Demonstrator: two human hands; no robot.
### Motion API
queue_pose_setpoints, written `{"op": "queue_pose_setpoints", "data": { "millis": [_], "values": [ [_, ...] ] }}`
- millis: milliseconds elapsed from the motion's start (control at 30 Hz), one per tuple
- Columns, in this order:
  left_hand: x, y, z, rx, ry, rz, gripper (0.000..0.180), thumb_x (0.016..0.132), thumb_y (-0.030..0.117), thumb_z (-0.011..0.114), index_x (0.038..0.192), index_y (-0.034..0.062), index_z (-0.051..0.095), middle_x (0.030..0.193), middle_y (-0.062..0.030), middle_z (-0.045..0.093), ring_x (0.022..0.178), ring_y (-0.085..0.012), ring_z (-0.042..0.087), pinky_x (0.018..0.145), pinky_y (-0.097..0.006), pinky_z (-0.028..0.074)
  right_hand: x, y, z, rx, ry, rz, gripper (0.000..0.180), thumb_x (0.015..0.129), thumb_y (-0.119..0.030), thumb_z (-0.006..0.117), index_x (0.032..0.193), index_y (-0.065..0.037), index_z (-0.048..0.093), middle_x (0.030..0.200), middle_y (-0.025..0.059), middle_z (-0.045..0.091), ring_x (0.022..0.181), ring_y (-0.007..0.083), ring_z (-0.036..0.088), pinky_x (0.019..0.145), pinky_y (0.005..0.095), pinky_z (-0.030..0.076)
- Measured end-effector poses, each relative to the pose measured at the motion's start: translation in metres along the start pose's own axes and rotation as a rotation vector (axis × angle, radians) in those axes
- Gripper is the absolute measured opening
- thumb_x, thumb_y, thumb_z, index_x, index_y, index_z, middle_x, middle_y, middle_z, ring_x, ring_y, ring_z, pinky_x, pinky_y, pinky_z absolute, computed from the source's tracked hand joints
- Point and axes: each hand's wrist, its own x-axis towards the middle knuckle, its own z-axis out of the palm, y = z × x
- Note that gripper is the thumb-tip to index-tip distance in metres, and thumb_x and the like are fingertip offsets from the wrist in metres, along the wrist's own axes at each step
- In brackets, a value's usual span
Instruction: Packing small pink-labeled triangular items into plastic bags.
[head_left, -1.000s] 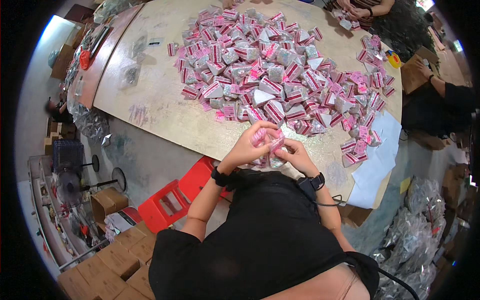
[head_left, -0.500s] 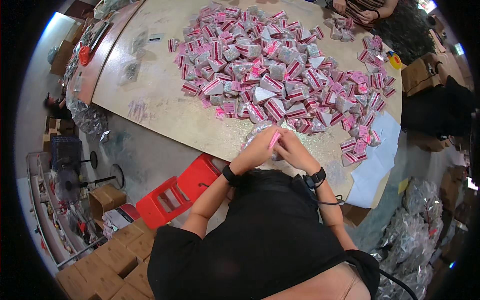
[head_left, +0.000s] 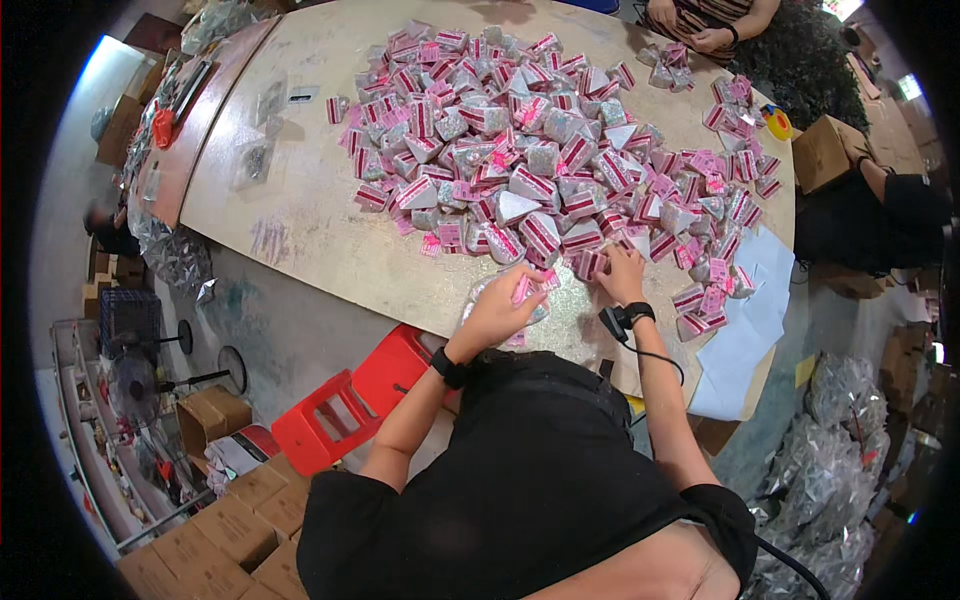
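A large heap of wedge-shaped silver packets with pink-and-white striped labels [head_left: 520, 207] covers the middle of the table. My left hand [head_left: 503, 312] is closed at the table's near edge, with a pink tag [head_left: 524, 290] between its fingers. Under and beside that hand lies something shiny in clear wrap, mostly hidden by the palm. My right hand [head_left: 625, 275] reaches to the heap's near edge. Its fingertips close on the right end of a striped wedge packet [head_left: 588, 265].
Blue-white sheets [head_left: 740, 330] lie at the table's right side. A yellow tape roll [head_left: 777, 122] sits near the far right edge. Another person's hands [head_left: 712, 40] work across the table. Below left stand a red plastic stool [head_left: 340, 405] and cardboard boxes [head_left: 235, 530].
My hands have parted. The right one has moved right and forward to a packet at the heap's edge; the left has shifted slightly left and nearer, keeping the pink tag.
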Motion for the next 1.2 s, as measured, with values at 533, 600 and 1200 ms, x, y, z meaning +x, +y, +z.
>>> {"op": "queue_pose_setpoints", "data": {
  "millis": [533, 600, 1200],
  "values": [
    [0.031, -0.027, 0.023, -0.023, -0.213, -0.122, 0.052, 0.077, 0.027, 0.07, 0.117, 0.002, 0.05, 0.11, -0.011, 0.057, 0.105, -0.0189, 0.053, 0.091, -0.03, 0.039, -0.057, -0.083, -0.046, 1.599, 0.06, 0.188, 0.01, 0.091, -0.013, 0.054, 0.088, -0.005, 0.049, 0.087, -0.0002, 0.053, 0.078, 0.0054, 0.049, 0.067, 0.0214, 0.043],
    [0.033, -0.023, 0.021, -0.046, -0.343, -0.215, 0.05, 0.076, 0.027, 0.071, 0.115, 0.0014, 0.051, 0.11, -0.0102, 0.057, 0.105, -0.0183, 0.052, 0.091, -0.031, 0.039, -0.056, -0.083, -0.053, 1.426, 0.124, 0.173, 0.01, 0.091, -0.013, 0.053, 0.089, -0.004, 0.049, 0.085, -0.0002, 0.052, 0.075, 0.0051, 0.048, 0.065, 0.0205, 0.043],
    [0.034, -0.001, 0.017, -0.196, 0.017, 0.184, 0.063, 0.054, 0.017, 0.085, 0.096, 0.0032, 0.04, 0.113, -0.0123, 0.046, 0.105, -0.0235, 0.049, 0.087, -0.035, 0.041, -0.059, -0.134, -0.112, 1.244, 0.132, 0.101, 0.012, 0.084, -0.008, 0.062, 0.081, 0.002, 0.057, 0.073, 0.0036, 0.064, 0.059, 0.0061, 0.058, 0.052, 0.0182, 0.045]
  ]
}}
